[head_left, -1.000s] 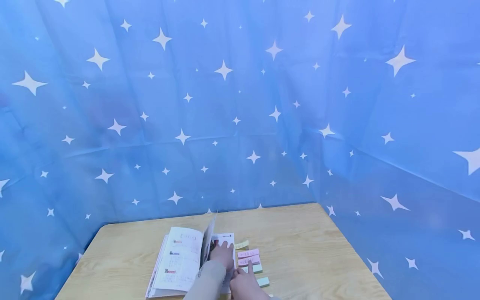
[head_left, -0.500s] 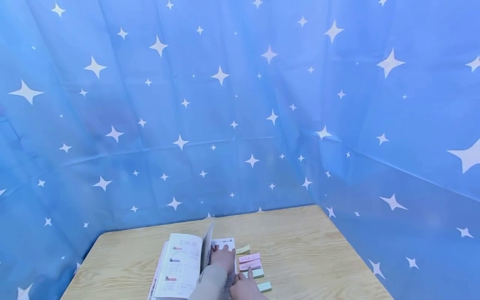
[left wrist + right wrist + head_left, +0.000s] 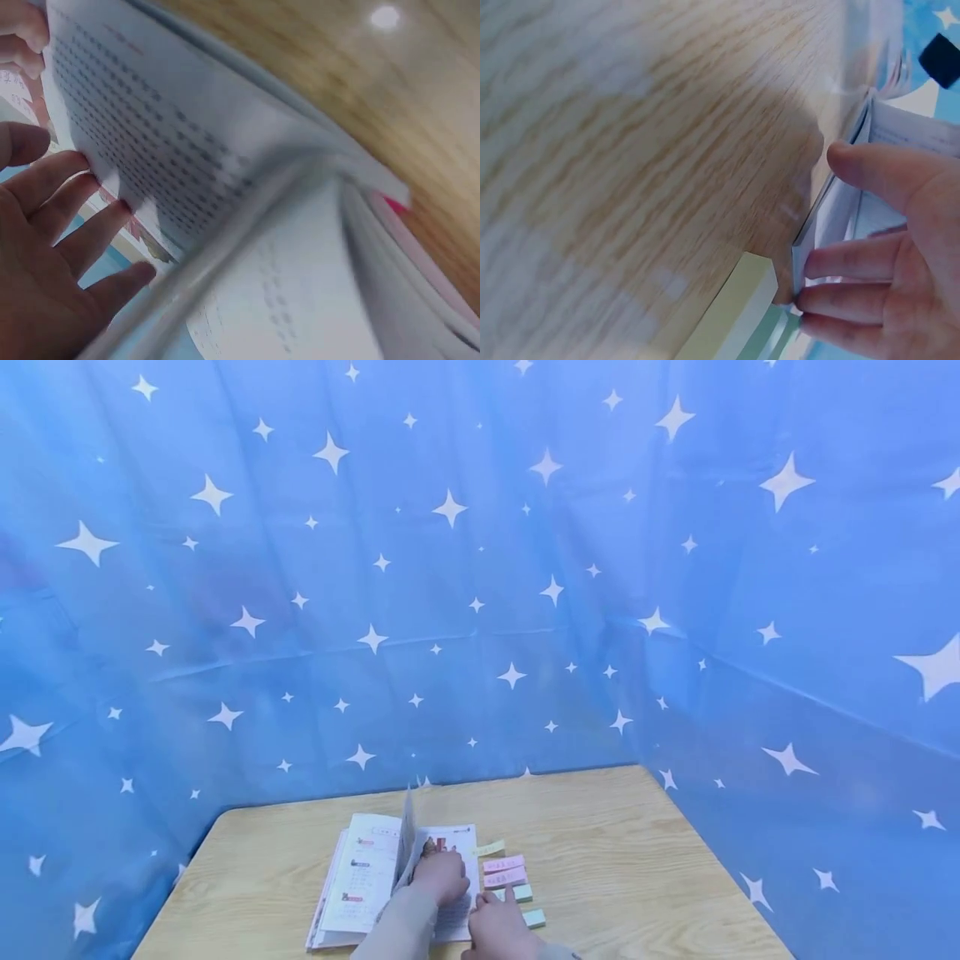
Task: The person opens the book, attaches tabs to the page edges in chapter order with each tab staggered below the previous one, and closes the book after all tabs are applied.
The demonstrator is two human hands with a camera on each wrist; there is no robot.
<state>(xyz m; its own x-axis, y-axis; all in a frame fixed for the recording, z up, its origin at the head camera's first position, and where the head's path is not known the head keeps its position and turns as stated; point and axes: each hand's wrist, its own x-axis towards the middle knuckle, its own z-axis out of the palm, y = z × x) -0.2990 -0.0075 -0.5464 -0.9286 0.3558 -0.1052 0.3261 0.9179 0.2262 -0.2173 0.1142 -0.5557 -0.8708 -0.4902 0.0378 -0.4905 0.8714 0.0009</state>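
An open book (image 3: pixel 363 881) with printed, handwritten-on pages lies on the table, several leaves standing up near its middle. My left hand (image 3: pixel 442 874) rests on the right-hand page, fingers spread over the paper; in the left wrist view the left hand (image 3: pixel 60 240) has its fingertips against the printed page (image 3: pixel 150 112). My right hand (image 3: pixel 497 920) is at the book's lower right edge. In the right wrist view the right hand (image 3: pixel 885 262) has its thumb and straight fingers along the book's edge (image 3: pixel 821 206). Its index finger reaches toward the pink sticky tabs (image 3: pixel 504 870).
A yellow sticky tab (image 3: pixel 489 849) and green sticky tabs (image 3: pixel 534 918) lie along the book's right side. The wooden table (image 3: pixel 637 860) extends right and left of the book. A blue star-patterned curtain (image 3: pixel 450 568) hangs behind it.
My left hand has shifted left on the page, showing more of its right margin. The raised leaves lean further left. My right hand stays by the book's edge and the tabs.
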